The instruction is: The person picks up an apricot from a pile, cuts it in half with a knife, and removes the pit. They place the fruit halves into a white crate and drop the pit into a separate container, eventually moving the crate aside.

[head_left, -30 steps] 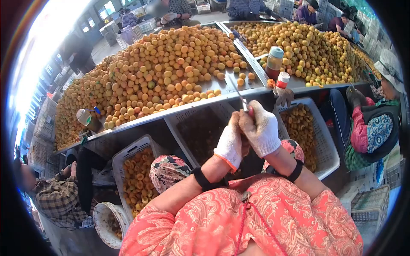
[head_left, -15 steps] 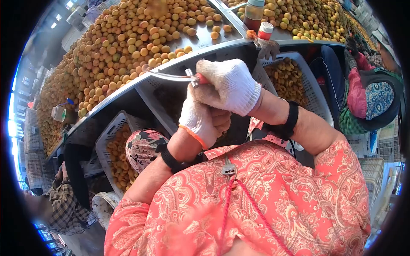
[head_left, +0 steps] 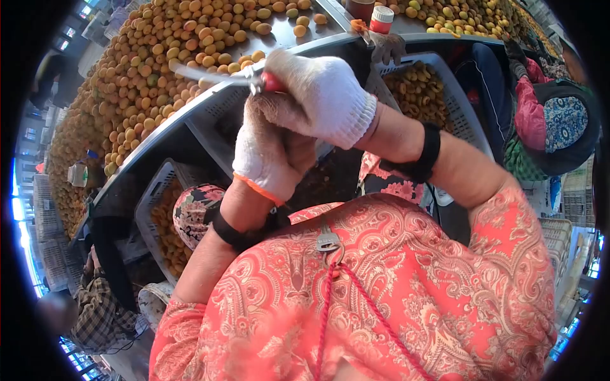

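Observation:
A white knitted glove covers my right hand (head_left: 318,95), which is closed on the red handle of a knife (head_left: 272,82). Its blurred curved blade points left, over the edge of the metal table (head_left: 181,117). Just below and against it is my left hand (head_left: 267,149), in a white glove with an orange cuff edge. The left fingers are curled under the right hand, and what they hold, if anything, is hidden. Many orange-yellow apricots (head_left: 152,63) are heaped on the table beyond the hands.
Crates of cut fruit stand below the table edge, one on the right (head_left: 457,95) and one on the left (head_left: 147,200). A red jar with a white lid (head_left: 381,20) is on the table. People sit at the right (head_left: 530,127) and left (head_left: 95,311).
Both hands, still together, have moved left and slightly up in the view with the knife. The whole view has also shifted a little.

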The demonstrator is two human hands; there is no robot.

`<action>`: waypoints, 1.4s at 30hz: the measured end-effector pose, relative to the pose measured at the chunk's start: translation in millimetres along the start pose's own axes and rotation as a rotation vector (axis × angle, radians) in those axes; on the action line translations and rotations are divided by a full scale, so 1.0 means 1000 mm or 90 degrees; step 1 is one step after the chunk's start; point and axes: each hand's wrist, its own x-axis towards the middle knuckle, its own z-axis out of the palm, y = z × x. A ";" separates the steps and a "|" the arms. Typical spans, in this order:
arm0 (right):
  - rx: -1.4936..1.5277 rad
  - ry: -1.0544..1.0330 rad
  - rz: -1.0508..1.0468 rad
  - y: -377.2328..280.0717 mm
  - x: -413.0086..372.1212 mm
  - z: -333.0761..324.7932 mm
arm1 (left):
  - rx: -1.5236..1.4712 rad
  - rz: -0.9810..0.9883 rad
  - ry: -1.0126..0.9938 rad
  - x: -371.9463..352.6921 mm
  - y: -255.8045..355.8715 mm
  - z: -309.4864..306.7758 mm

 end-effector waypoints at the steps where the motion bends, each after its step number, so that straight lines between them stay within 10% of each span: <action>1: 0.037 0.008 0.112 -0.004 0.000 -0.001 | 0.012 0.097 0.076 0.004 0.004 0.002; 6: 0.254 -0.005 0.360 -0.011 -0.022 0.005 | 0.175 0.212 0.028 0.016 0.007 -0.023; 12: 0.256 0.026 0.318 -0.022 -0.032 0.007 | 0.097 0.152 0.164 -0.010 -0.005 0.003; 25: 0.297 0.140 0.348 -0.037 -0.034 -0.015 | 0.297 0.462 -0.117 -0.013 0.017 -0.013; 42: 0.297 -0.072 0.401 -0.047 -0.050 -0.015 | 0.382 0.497 -0.045 -0.017 0.022 -0.013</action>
